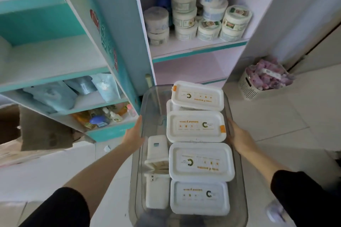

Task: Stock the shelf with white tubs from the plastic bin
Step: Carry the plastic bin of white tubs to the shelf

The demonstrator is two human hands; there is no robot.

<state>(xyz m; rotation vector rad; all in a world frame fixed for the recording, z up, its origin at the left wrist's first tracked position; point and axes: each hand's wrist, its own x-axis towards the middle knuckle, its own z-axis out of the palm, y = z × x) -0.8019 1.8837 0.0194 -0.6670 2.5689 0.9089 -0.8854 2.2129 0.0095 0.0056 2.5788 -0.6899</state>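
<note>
White tubs [195, 127] fill plastic bin [153, 101]; left grip [133, 132], right grip [238, 134] flat against walls; round jars [184, 5] crowd shelf [184, 47].

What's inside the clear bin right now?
The plastic bin holds four white tubs lid-up in a row on its right, two more tipped on their sides on the left. One more edge peeks from under the far tubs; anything deeper is covered.
</note>
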